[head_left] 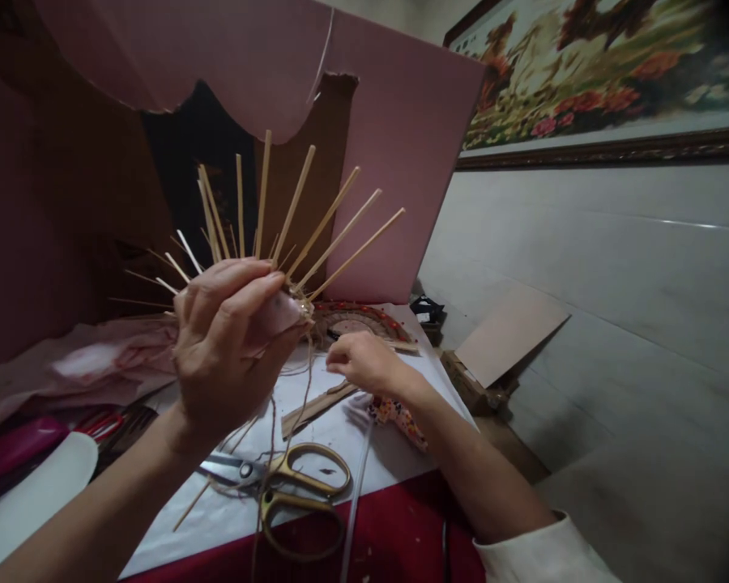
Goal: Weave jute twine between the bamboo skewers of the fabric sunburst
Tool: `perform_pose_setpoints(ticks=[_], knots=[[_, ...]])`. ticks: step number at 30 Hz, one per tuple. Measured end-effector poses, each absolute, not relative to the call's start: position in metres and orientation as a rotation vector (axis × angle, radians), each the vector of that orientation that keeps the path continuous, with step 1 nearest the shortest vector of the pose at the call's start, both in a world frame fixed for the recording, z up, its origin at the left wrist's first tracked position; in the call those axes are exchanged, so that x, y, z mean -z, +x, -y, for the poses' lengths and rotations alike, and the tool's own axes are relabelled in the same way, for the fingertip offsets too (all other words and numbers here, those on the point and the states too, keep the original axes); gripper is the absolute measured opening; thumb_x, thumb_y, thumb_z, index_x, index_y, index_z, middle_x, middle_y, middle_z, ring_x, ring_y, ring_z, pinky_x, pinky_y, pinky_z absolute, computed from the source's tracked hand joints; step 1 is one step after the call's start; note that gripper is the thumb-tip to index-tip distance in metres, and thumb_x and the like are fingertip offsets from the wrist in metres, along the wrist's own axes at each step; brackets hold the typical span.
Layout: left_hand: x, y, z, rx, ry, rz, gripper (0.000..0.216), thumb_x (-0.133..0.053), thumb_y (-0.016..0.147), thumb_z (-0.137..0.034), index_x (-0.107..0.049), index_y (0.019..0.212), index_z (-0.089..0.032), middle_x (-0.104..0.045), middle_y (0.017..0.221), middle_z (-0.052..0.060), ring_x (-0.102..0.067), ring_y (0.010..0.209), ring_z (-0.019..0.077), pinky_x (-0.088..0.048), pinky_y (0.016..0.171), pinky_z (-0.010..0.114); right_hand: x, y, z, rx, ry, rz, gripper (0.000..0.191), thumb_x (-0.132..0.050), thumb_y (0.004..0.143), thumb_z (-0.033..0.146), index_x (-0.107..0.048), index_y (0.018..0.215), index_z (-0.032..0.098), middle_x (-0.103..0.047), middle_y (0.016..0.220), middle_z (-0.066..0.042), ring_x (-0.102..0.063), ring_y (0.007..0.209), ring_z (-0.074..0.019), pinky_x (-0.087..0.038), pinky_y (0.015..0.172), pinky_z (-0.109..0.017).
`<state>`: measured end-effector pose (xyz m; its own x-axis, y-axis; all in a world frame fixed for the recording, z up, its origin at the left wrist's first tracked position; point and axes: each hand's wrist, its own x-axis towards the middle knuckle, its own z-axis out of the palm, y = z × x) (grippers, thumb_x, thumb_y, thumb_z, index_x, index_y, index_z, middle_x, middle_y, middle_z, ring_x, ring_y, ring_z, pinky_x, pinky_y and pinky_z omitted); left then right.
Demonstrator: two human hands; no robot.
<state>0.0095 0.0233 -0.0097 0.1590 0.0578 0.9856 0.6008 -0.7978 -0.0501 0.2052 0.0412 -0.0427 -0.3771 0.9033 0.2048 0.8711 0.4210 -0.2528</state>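
Raised over the table, my left hand (228, 332) is closed around a rounded, pale craft piece (279, 312) with twine at its edge. Thin wooden sticks (331, 213) fan upward and outward from it. A strand of brown twine (308, 380) hangs from the piece toward the table. My right hand (364, 360) is lower and to the right, its fingers curled and pressed together; what they hold, if anything, is hidden. Gold-handled scissors (307, 470) lie below my hands. Beneath the right hand rests a brown strip (316, 409), and beside the forearm a patterned cloth item (398, 417).
A pink panel (401, 138) with cut edges stands behind the table. At the back lies a fan-like woven piece (370, 317) with red dots. Pinkish cloth (103, 356) and a magenta object (21, 449) are on the left. A leaning board (510, 332) stands right, by the wall.
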Motion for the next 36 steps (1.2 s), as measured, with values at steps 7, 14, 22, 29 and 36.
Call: perform_pose_setpoints(ticks=[7, 14, 22, 29, 36], knots=[[0.008, 0.007, -0.023, 1.679, -1.988, 0.651, 0.045, -0.066, 0.079, -0.025, -0.052, 0.122, -0.024, -0.058, 0.122, 0.004, -0.052, 0.116, 0.0238, -0.042, 0.100, 0.048, 0.087, 0.184, -0.049, -0.249, -1.389, 2.675, 0.017, -0.076, 0.068, 0.028, -0.071, 0.083, 0.021, -0.066, 0.082, -0.004, -0.057, 0.083, -0.0201, -0.035, 0.068, -0.026], [0.007, 0.005, -0.025, 1.651, -1.970, 0.730, 0.037, -0.063, 0.082, -0.025, -0.055, 0.117, -0.017, -0.059, 0.120, 0.007, -0.053, 0.115, 0.0246, -0.041, 0.098, 0.048, 0.093, 0.191, -0.059, -0.265, -1.401, 2.520, 0.014, -0.073, 0.066, 0.023, -0.061, 0.073, 0.020, -0.061, 0.070, 0.002, -0.051, 0.064, -0.0135, -0.029, 0.054, -0.022], [0.041, -0.015, -0.025, 1.558, -1.935, 0.813, 0.039, -0.070, 0.074, -0.022, -0.057, 0.111, -0.020, -0.064, 0.111, 0.009, -0.058, 0.107, 0.0281, -0.043, 0.092, 0.049, 0.064, 0.223, -0.041, -0.098, -1.340, 2.022, 0.008, -0.044, 0.091, 0.021, -0.051, 0.092, 0.019, -0.060, 0.069, 0.000, -0.054, 0.063, -0.0142, -0.036, 0.061, -0.024], [0.070, -0.024, -0.005, 1.528, -1.971, 0.818, 0.047, -0.069, 0.074, -0.013, -0.054, 0.117, -0.019, -0.062, 0.115, 0.013, -0.055, 0.111, 0.0296, -0.040, 0.095, 0.051, 0.065, 0.201, 0.009, -0.096, -0.878, 1.737, 0.011, -0.057, 0.086, 0.026, -0.051, 0.080, 0.020, -0.049, 0.062, 0.005, -0.043, 0.052, -0.0093, -0.036, 0.051, -0.021], [0.075, -0.023, 0.007, 1.489, -2.007, 0.790, 0.048, -0.069, 0.073, -0.012, -0.054, 0.118, -0.020, -0.063, 0.114, 0.013, -0.055, 0.112, 0.0303, -0.040, 0.095, 0.052, 0.060, 0.181, 0.034, 0.033, -0.744, 1.879, 0.014, -0.060, 0.085, 0.014, -0.056, 0.097, 0.020, -0.066, 0.084, -0.002, -0.060, 0.071, -0.0132, -0.048, 0.064, -0.025]])
